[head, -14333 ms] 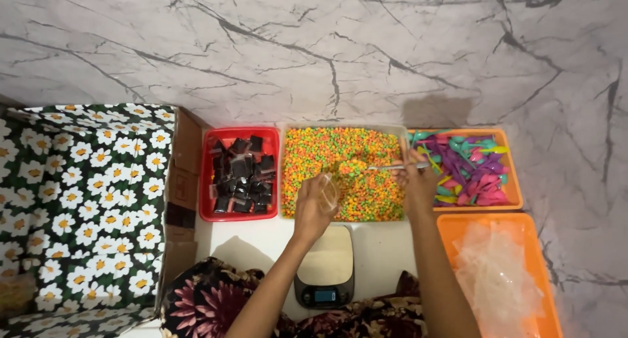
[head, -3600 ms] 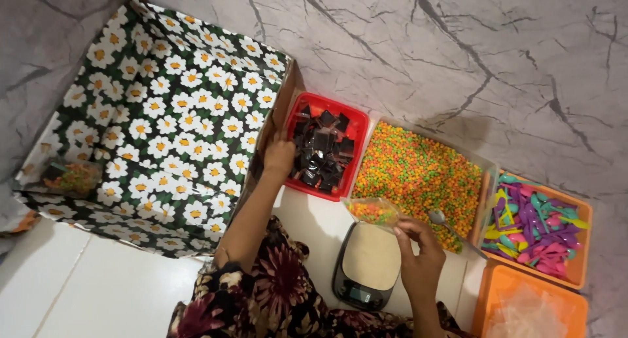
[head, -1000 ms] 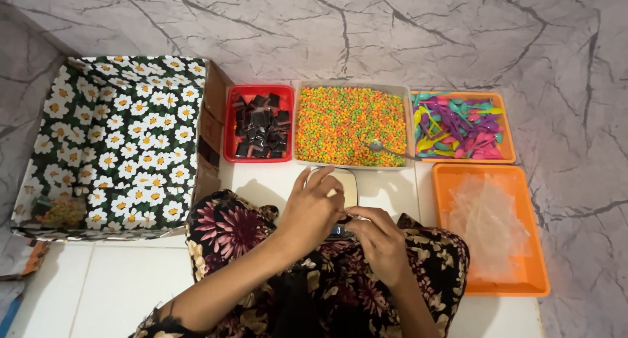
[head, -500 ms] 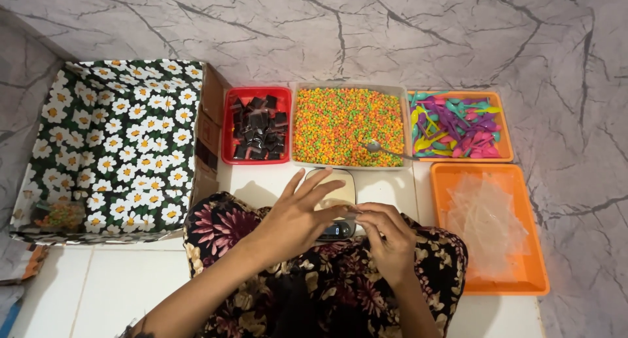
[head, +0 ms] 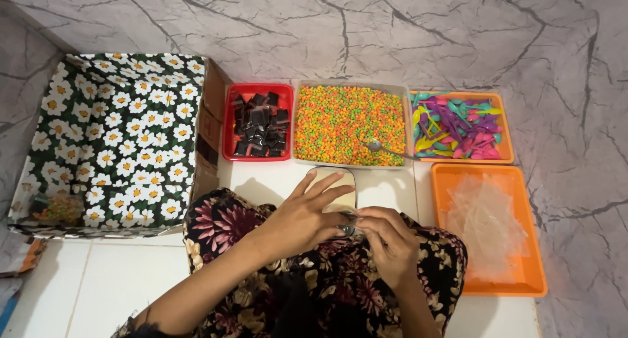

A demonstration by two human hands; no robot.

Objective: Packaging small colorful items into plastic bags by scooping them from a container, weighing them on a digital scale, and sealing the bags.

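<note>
Your left hand (head: 307, 217) is spread over the scale (head: 335, 193), your right hand (head: 389, 236) at 3 o'clock pinches something hidden, probably light and crinkly, so grip its top edge.

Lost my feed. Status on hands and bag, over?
Left hand and right hand meet over the scale, pinching something small, unclear what. Trays untouched. Nothing in the way.
</note>
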